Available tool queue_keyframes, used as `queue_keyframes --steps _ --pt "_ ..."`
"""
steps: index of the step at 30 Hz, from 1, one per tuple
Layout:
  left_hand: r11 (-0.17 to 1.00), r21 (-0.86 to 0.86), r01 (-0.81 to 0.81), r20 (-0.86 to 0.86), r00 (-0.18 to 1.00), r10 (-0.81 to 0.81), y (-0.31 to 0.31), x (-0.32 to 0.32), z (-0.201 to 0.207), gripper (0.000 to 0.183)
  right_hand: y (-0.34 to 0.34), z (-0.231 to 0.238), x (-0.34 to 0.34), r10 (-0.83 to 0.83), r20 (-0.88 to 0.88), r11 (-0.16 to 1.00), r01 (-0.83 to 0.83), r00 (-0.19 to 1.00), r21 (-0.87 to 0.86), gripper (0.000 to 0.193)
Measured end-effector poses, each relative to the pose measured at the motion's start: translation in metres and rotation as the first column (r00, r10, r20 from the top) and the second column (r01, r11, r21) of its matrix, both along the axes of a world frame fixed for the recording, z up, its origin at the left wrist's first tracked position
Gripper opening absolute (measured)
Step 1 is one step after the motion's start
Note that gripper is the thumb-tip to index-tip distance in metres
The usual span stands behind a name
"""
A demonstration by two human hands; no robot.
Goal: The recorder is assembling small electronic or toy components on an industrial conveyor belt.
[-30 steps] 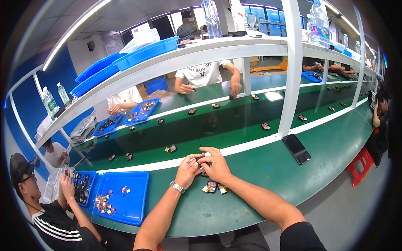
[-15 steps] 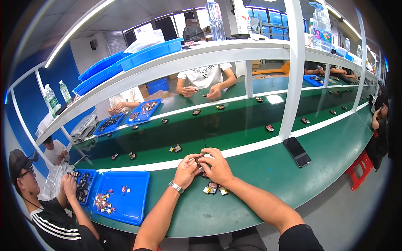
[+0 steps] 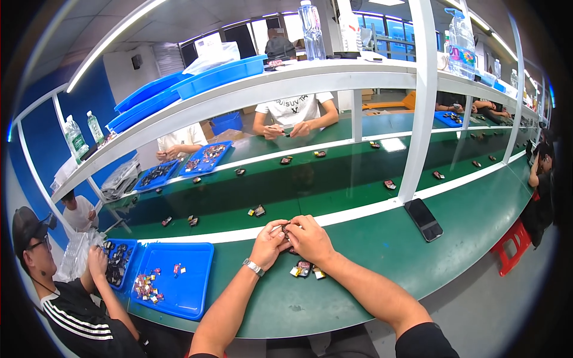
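My left hand (image 3: 268, 246), with a silver watch on its wrist, is closed with thumb and fingers pinching a small dark part (image 3: 286, 230). My right hand (image 3: 311, 243) meets it from the other side, fingertips closed on the same part. Most of that part is hidden by the fingers, so its exact kind does not show. Just below the hands, a few small black-and-red pieces with yellow-and-white tabs (image 3: 303, 269) lie on the green bench (image 3: 346, 298).
Left of my arms sits a blue tray (image 3: 194, 286) with small pink, white and yellow pieces. Beside it a co-worker (image 3: 71, 304) handles parts over another tray. A phone (image 3: 424, 219) lies right, near a white post (image 3: 419, 131). Small parts dot the green belt (image 3: 322, 194) ahead.
My fingers have shifted a little around the small dark part, the right hand's fingertips drawing in closer. Parts on the belt appear slightly farther right. Across the belt, a co-worker's hands have come closer together.
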State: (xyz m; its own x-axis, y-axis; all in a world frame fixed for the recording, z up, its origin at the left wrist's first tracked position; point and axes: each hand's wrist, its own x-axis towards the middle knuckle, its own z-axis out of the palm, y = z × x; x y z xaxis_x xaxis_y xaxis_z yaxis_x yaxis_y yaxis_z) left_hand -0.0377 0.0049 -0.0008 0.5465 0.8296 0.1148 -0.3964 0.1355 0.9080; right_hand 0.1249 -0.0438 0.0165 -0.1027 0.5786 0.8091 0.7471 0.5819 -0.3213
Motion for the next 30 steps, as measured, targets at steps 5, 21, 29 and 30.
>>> queue_keyframes --steps 5,21,29,30 --pt "1.0 -0.007 -0.008 -0.004 1.0 0.008 0.0 0.006 0.001 0.029 0.002 -0.002 0.004 -0.025 0.069 0.999 0.023 0.997 0.024 0.013" --pt "0.993 -0.001 -0.119 -0.071 0.99 0.119 -0.004 0.008 0.003 0.029 0.007 -0.004 -0.002 -0.036 0.14 0.995 0.023 0.99 0.094 0.024" --pt "0.979 -0.041 -0.199 0.038 0.979 0.2 0.003 0.013 0.005 0.039 0.041 -0.017 0.017 -0.045 0.004 0.999 0.045 0.999 -0.02 0.026" --pt "0.967 0.015 -0.254 -0.015 0.967 0.255 0.008 0.009 0.005 0.04 0.059 -0.022 0.03 -0.1 -0.006 0.992 0.099 0.995 -0.082 0.024"
